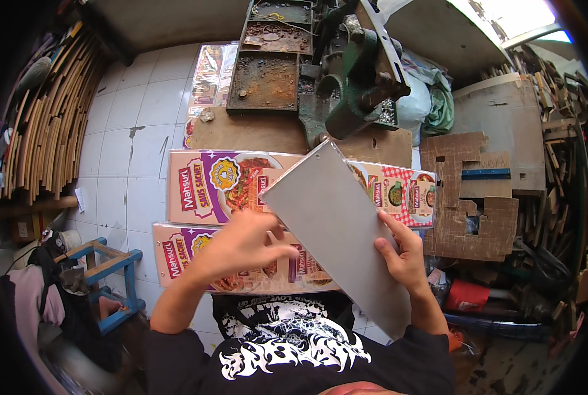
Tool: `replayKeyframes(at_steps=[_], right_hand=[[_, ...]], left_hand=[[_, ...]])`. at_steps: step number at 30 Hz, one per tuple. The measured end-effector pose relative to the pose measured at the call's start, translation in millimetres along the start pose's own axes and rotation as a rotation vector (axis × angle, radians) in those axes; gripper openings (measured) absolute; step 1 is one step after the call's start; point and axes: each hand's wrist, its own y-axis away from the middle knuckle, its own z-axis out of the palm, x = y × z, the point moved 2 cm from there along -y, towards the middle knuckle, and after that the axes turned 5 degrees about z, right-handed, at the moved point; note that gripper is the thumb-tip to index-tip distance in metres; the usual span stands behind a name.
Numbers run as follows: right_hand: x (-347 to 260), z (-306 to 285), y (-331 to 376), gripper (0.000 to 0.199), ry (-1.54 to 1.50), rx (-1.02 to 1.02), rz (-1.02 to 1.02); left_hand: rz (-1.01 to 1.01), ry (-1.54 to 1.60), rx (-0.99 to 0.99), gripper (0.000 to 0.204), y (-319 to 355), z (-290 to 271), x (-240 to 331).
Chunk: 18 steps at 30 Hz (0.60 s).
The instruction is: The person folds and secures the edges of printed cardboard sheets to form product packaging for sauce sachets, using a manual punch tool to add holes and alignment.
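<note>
A long grey flat panel (340, 227) slants across the middle, its far corner close to the foot of a green cast-metal press (350, 99). A small hole shows near that corner. My right hand (400, 253) grips the panel's right edge, thumb on top of the grey face. Left of the panel, my left hand (254, 243) hovers with fingers apart and holds nothing. Beneath both hands lie two printed food signboards, an upper one (287, 160) and a lower one (164, 253). The panel hides part of each.
A brown board (254, 131) lies under the press, beside rusty compartment trays (261, 82) with small bits. Wooden slats (53, 125) lean at left, above a blue-framed stool (132, 283). Cut cardboard (452, 230), plastic bags (435, 99) and a red object (466, 296) are on the right.
</note>
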Motion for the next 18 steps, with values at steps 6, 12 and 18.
replayKeyframes(at_steps=[6, 12, 18], right_hand=[[19, -17, 1, 0.049, -0.013, 0.058, 0.029], [27, -24, -3, 0.048, -0.041, 0.056, 0.12], [36, -32, -3, 0.048, -0.124, 0.124, 0.111]], left_hand=[[0.26, -0.546, 0.527, 0.014, -40, -52, -18], [0.267, -0.59, 0.418, 0.027, -89, -34, -21], [0.243, -0.559, 0.333, 0.024, -109, -31, -25]])
